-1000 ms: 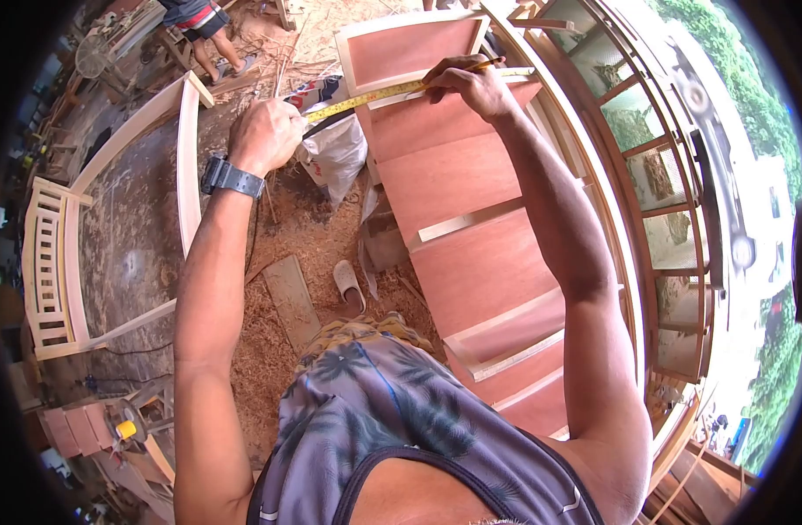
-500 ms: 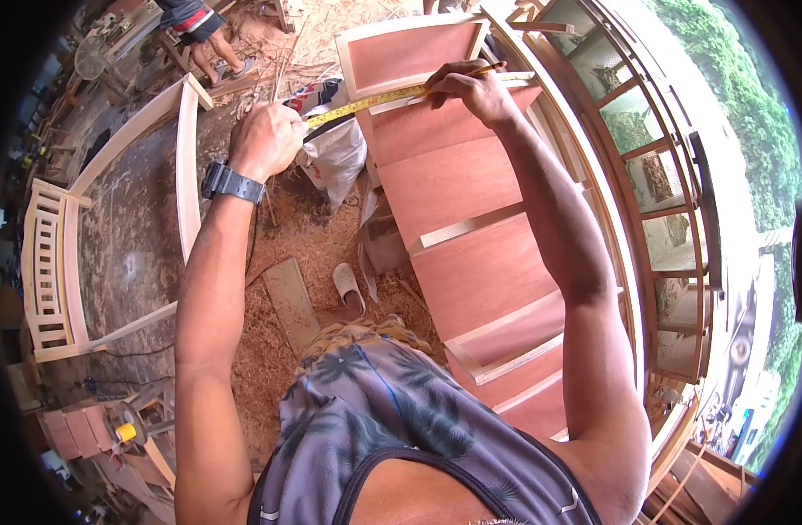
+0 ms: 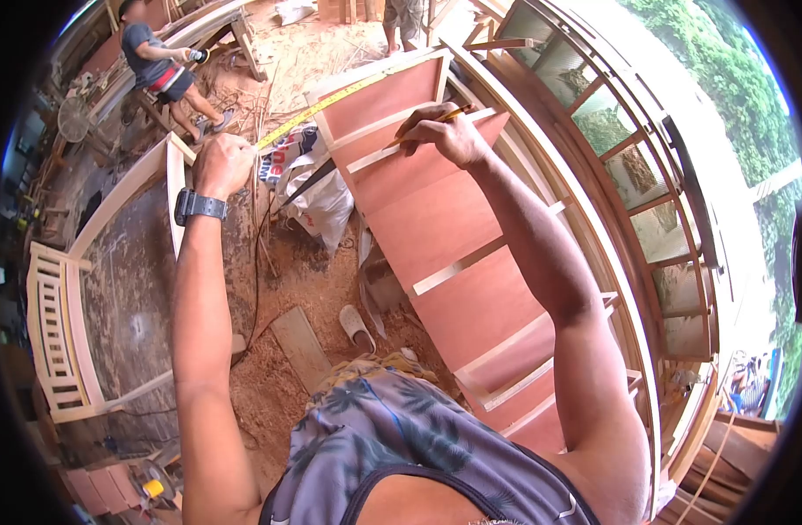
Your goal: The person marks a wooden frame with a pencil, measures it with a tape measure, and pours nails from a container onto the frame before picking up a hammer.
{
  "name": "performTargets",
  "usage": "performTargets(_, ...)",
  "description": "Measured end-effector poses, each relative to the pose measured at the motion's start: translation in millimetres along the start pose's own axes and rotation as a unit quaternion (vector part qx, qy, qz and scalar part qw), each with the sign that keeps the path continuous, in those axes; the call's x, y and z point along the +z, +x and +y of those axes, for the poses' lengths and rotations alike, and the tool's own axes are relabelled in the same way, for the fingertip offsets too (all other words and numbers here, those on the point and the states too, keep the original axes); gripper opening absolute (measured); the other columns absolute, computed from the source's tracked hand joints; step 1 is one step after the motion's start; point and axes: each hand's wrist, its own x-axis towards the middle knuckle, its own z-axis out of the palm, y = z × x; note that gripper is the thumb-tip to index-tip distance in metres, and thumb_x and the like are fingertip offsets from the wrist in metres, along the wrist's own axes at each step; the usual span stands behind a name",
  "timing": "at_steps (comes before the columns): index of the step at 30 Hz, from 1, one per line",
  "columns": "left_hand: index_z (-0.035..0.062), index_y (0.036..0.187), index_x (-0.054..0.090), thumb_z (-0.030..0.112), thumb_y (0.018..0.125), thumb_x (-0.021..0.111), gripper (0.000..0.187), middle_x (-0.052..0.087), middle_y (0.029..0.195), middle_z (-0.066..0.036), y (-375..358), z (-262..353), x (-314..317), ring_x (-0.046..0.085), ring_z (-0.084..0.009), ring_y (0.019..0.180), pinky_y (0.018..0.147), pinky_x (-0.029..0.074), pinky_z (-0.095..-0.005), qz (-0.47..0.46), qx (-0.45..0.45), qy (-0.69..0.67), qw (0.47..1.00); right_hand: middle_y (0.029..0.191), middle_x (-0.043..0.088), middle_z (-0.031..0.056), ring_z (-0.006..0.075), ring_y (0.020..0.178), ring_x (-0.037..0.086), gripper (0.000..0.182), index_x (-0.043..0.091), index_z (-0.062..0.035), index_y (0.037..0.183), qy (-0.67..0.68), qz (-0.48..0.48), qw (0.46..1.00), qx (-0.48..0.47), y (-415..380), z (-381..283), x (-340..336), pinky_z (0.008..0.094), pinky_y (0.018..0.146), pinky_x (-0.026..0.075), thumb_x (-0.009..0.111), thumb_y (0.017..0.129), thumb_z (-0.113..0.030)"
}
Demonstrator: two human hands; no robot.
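My left hand [image 3: 223, 164], with a black watch [image 3: 199, 207] on its wrist, is closed at the near end of a yellow tape measure [image 3: 318, 107]. The blade stretches to the upper right, along the far end of a cabinet [image 3: 449, 214] of reddish panels and pale wood strips. Over one of those strips [image 3: 374, 157], my right hand [image 3: 443, 137] is closed around a pencil [image 3: 458, 113], which slants across its fingers. The tape's case is hidden inside my left fist.
Left stands a pale wooden frame [image 3: 178, 197] with a slatted end [image 3: 58, 324]. A white printed sack [image 3: 318, 210] sits between it and the cabinet. Sawdust and a board [image 3: 300, 346] lie on the floor. A person [image 3: 160, 70] works at the upper left; another's legs [image 3: 403, 26] show behind.
The tape has shifted from beside my right hand to the cabinet's far end. Both hands appear farther left and lower, while the view has tilted up, showing more of the person behind.
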Motion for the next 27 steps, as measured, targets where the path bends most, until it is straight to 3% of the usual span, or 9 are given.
performTargets(2,0.0037,0.088,0.078,0.028,0.089,0.068,0.026,0.071,0.085,-0.023,12,-2,0,0.070,-0.0406,0.081,0.073,0.053,-0.0472,-0.002,-0.073,0.001,0.997,0.080,0.074,0.0157,0.0198,0.074,0.073,0.020,0.073,0.0084,0.087,-0.006,0.005,1.000,-0.002,-1,-1,0,0.0307,0.073,0.058,0.059,0.082,-0.004)
performTargets(9,0.0040,0.084,0.077,0.028,0.088,0.067,0.026,0.069,0.084,-0.024,49,-18,8,0.068,-0.0426,0.081,0.072,0.053,-0.0494,-0.020,-0.007,0.037,0.999,0.078,0.074,0.0166,0.0202,0.072,0.074,0.021,0.073,0.0099,0.086,-0.008,-0.004,1.000,-0.022,-2,-7,0,0.0300,0.071,0.059,0.058,0.080,-0.004)
performTargets(11,0.0043,0.083,0.077,0.027,0.088,0.067,0.025,0.069,0.084,-0.025,54,-17,10,0.068,-0.0427,0.081,0.071,0.053,-0.0499,-0.019,-0.021,0.025,0.999,0.086,0.074,0.0150,0.0211,0.079,0.073,0.025,0.073,0.0075,0.093,-0.023,-0.029,0.999,0.003,-3,-9,-1,0.0319,0.079,0.056,0.057,0.088,-0.011)
performTargets(19,0.0069,0.083,0.077,0.028,0.088,0.065,0.025,0.070,0.084,-0.023,70,-34,24,0.069,-0.0434,0.080,0.072,0.054,-0.0505,0.005,-0.011,0.012,1.000,0.086,0.074,0.0151,0.0210,0.080,0.073,0.026,0.072,0.0079,0.093,-0.021,-0.033,0.999,0.023,0,-12,-5,0.0319,0.079,0.057,0.059,0.088,-0.013)
performTargets(21,0.0076,0.083,0.077,0.030,0.088,0.064,0.026,0.071,0.084,-0.023,72,-27,17,0.069,-0.0435,0.080,0.072,0.055,-0.0505,-0.011,-0.034,0.032,0.999,0.086,0.074,0.0159,0.0218,0.080,0.073,0.027,0.073,0.0080,0.094,-0.006,-0.008,0.998,0.060,11,-19,-7,0.0321,0.079,0.058,0.059,0.086,-0.014)
performTargets(27,0.0068,0.081,0.076,0.027,0.087,0.064,0.025,0.072,0.083,-0.023,83,-37,23,0.071,-0.0410,0.079,0.072,0.058,-0.0489,0.014,-0.008,0.034,0.999,0.088,0.075,0.0172,0.0224,0.082,0.074,0.026,0.074,0.0074,0.099,-0.038,-0.010,0.999,-0.010,87,-16,-27,0.0331,0.080,0.058,0.059,0.087,-0.011)
